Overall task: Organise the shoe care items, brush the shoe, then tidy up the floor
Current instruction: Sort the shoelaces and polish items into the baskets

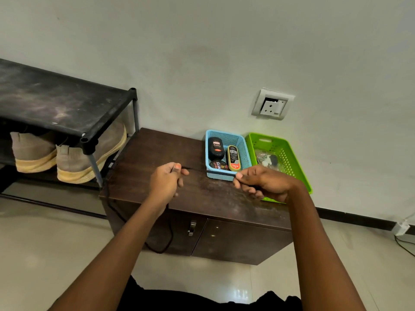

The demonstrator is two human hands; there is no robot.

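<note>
My left hand (167, 180) and my right hand (263, 184) hover over a dark wooden cabinet (157, 151), each pinched on a thin black lace (190, 168). The lace runs taut between them, and its long end loops down (160, 251) in front of the cabinet doors. A blue basket (244, 151) at the back holds a black polish bottle (216, 148), a round tin (218, 165) and a gold bottle (233, 158). Beside it, a green basket (289, 153) holds a small clear bag of white and black items (268, 159).
A black shoe rack (56, 102) stands to the left with a pair of grey shoes (76, 162) on its lower shelf. A wall socket (272, 104) sits above the baskets. A white plug and cable (400, 228) lie on the tiled floor at the right.
</note>
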